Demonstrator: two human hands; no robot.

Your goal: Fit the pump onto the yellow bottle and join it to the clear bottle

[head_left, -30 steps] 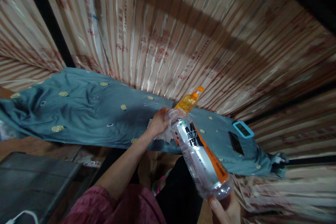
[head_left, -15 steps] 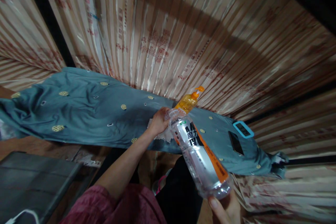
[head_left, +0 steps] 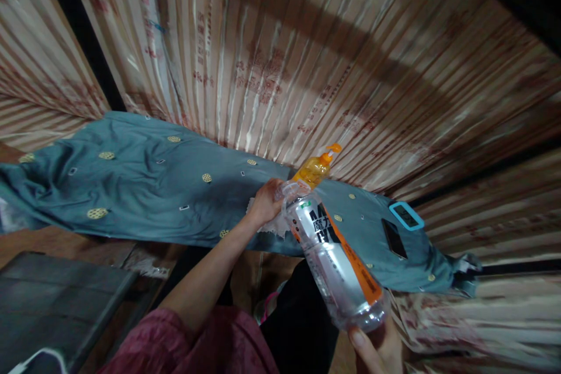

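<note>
My right hand point(head_left: 377, 347) grips the base of a clear plastic bottle point(head_left: 333, 257) with a silver and orange label, tilted with its neck pointing away from me. My left hand point(head_left: 264, 203) is closed around a white crumpled cloth or tissue point(head_left: 274, 225) right at the bottle's mouth. Behind the bottle's neck stands an orange pump bottle point(head_left: 315, 168). All of this is above a teal cloth point(head_left: 144, 187) with gold round motifs, spread over a ledge.
A black phone point(head_left: 393, 238) and a device with a blue frame point(head_left: 407, 215) lie on the teal cloth at right. Striped curtains point(head_left: 307, 58) hang behind. A dark grey surface point(head_left: 48, 298) sits at lower left with a white cord.
</note>
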